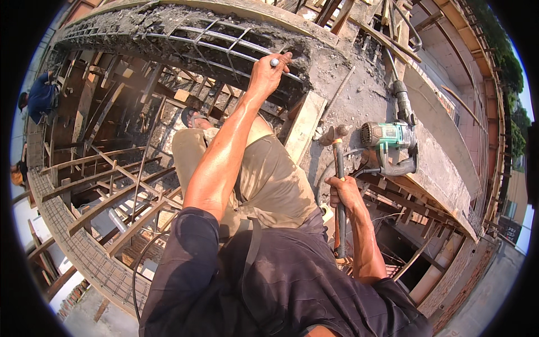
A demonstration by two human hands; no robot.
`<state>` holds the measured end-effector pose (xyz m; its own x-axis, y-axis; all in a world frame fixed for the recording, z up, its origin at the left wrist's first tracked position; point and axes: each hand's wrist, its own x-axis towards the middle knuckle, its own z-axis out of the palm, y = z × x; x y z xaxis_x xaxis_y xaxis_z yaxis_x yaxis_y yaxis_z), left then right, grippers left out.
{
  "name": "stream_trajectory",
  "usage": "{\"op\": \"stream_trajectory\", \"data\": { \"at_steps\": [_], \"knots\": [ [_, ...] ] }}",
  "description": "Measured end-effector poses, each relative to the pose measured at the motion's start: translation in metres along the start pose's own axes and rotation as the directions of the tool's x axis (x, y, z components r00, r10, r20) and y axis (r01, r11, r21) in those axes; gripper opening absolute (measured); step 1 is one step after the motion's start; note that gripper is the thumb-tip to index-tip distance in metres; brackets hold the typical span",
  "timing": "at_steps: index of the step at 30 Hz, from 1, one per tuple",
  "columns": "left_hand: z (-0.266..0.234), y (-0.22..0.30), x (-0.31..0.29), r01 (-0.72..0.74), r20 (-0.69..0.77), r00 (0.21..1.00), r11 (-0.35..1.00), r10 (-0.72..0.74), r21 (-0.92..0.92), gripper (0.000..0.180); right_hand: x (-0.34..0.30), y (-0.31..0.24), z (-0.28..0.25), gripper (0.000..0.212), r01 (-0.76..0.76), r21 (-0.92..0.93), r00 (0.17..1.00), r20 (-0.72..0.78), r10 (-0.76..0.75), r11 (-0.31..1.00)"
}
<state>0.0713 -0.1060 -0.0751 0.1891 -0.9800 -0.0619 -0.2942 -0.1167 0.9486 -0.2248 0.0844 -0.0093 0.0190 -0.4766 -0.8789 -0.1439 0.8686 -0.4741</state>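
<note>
From my end of the feed, the hammer [339, 156] is in the right grip [347, 194], out over the person's right side, its head up by the edge of the concrete beam [359, 92]. That grip is closed around the handle partway down, with a good length of handle running out below it. I'd judge the hammer stiff and head-heavy, best held on the lower handle — sweat could make it slip.

The left grip [266, 74] is curled shut about a metal rod [274, 63], whose round end faces me. I take the rod for rigid steel, to be held well below that end; its far tip I cannot make out. Next to it runs the rebar cage [216, 42], exposed along a rough, broken trough; the concrete there looks brittle and crumbly.

Just right of the hammer lies a green power breaker [387, 135], bulky and surely heavy, with a rear handle to lift it by. A wooden board [305, 124] lies between the knees and the beam.

I count one hammer, one rod, one breaker and one sandalled foot [196, 119]. Off to the left are two other people: one in blue [40, 98], one barely in view [18, 173]. The rebars overlap too much to count.
</note>
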Motion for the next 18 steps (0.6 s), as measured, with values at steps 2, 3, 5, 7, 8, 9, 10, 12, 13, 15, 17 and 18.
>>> {"op": "stream_trajectory", "data": {
  "at_steps": [2,3,5,7,8,9,10,12,13,15,17,18],
  "knots": [
    [0.036,0.007,-0.032,0.052,-0.025,0.998,0.997,-0.053,-0.056,0.064,0.004,0.016,-0.006,0.031,0.001,0.021,1.000,-0.024,-0.001,1.000],
    [0.041,0.004,-0.037,0.012,-0.090,0.996,0.992,-0.023,-0.123,0.067,0.006,0.021,-0.009,0.031,-0.002,0.014,1.000,-0.028,0.002,1.000],
    [0.036,0.007,-0.034,-0.005,-0.003,1.000,0.998,0.005,-0.058,0.067,0.010,0.025,-0.013,0.031,-0.014,0.002,0.999,-0.045,0.015,1.000],
    [0.011,0.011,-0.012,-0.047,0.109,0.993,0.999,0.044,0.026,0.065,0.007,0.019,-0.009,0.031,0.001,-0.040,0.998,-0.058,-0.003,0.999],
    [-0.004,0.004,0.009,-0.092,-0.025,0.996,0.996,0.091,-0.019,0.061,0.007,0.017,-0.003,0.032,0.018,-0.074,0.999,-0.050,-0.022,0.997],
    [0.002,-0.003,0.017,-0.196,-0.100,0.976,0.981,0.195,0.001,0.058,0.006,0.018,-0.002,0.033,0.027,-0.105,0.998,-0.054,-0.033,0.994],
    [0.012,-0.014,0.013,-0.149,-0.205,0.969,0.988,0.140,-0.029,0.057,0.012,0.022,-0.002,0.032,0.051,-0.106,0.998,-0.037,-0.055,0.993],
    [0.040,0.002,-0.013,-0.054,-0.160,0.986,0.998,0.055,0.007,0.056,0.012,0.025,-0.004,0.032,0.030,-0.035,0.997,-0.069,-0.032,0.999],
    [0.055,-0.005,-0.035,-0.063,-0.241,0.968,0.998,0.062,0.003,0.056,0.011,0.026,-0.001,0.032,0.019,-0.008,0.997,-0.071,-0.020,1.000],
    [0.051,0.001,-0.039,-0.109,-0.141,0.985,0.992,0.100,-0.056,0.056,0.015,0.025,-0.005,0.033,0.005,-0.005,0.998,-0.063,-0.005,1.000],
    [0.024,0.009,-0.017,-0.136,-0.042,0.990,0.990,0.137,0.026,0.054,0.013,0.026,-0.005,0.034,-0.003,-0.018,0.998,-0.062,0.002,1.000],
    [0.008,0.002,0.009,-0.175,-0.172,0.971,0.984,0.165,-0.046,0.054,0.013,0.023,-0.001,0.035,-0.007,-0.033,0.998,-0.062,0.005,0.999]
  ]
}}
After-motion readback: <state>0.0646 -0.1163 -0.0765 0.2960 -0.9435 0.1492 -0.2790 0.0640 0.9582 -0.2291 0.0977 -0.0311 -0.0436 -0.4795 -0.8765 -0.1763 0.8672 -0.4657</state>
